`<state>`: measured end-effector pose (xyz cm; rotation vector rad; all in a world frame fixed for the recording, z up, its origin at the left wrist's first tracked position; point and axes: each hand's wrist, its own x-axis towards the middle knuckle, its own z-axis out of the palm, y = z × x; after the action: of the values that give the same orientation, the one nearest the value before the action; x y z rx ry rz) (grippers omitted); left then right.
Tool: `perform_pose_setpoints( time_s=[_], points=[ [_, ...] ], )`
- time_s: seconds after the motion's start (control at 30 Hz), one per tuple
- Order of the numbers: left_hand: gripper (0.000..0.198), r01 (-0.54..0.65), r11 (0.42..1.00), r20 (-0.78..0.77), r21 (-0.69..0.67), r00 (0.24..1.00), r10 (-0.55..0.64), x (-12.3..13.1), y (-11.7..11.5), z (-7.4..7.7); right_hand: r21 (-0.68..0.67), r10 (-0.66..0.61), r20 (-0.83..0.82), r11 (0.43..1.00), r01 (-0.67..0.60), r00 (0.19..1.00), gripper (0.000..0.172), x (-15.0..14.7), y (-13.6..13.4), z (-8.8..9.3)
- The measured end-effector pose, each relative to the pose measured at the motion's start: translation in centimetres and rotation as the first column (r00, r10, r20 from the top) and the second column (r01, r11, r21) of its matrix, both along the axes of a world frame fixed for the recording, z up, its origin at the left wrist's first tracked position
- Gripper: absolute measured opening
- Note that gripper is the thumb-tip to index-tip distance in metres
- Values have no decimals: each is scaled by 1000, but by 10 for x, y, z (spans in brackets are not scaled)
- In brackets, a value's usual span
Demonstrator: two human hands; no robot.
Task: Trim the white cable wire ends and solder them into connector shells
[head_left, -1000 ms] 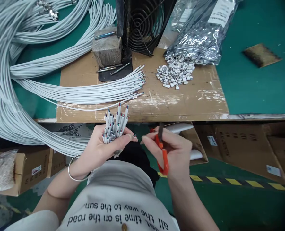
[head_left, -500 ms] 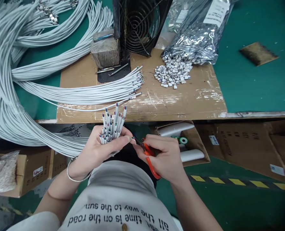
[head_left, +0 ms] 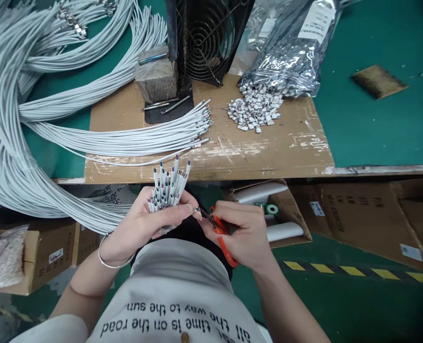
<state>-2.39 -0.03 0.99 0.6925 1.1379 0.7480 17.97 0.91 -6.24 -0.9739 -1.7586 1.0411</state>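
Note:
My left hand is closed round a bundle of white cables, whose cut ends point up and show coloured wire tips. Between its thumb and finger one cable end sticks out to the right. My right hand grips orange-handled cutters. Their dark jaws lie right at that single cable end; whether the blades touch it I cannot tell. Beyond my hands, another row of white cables rests on the cardboard sheet, ends to the right.
A soldering fan stands at the back beside a grey block. Small white connectors lie heaped before a silvery bag. Thick cable bundles hang over the bench's left edge. A carton with white rolls sits below, right.
The cutters' jaws have drawn slightly right, away from my left fingertips, so more of the single cable end shows. The bundle in my left hand has shifted a little.

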Motion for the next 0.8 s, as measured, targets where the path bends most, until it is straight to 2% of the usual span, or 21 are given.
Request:
perform_pose_setpoints(
  time_s=[0.33,0.5,0.67,0.8],
  points=[
    [15,19,998,84,-64,996,-14,-2,4,1,8,22,-15,1000,-22,1000,42,-3,2,0],
    [18,-12,996,61,-87,998,17,0,4,2,5,25,-13,1000,-24,1000,42,-4,2,1],
    [22,-7,1000,-18,-30,1000,7,2,3,5,9,26,13,1000,-26,1000,43,0,2,2],
    [22,42,999,-57,18,998,-41,3,4,5,14,67,64,998,-68,996,43,6,3,4]
  ],
)
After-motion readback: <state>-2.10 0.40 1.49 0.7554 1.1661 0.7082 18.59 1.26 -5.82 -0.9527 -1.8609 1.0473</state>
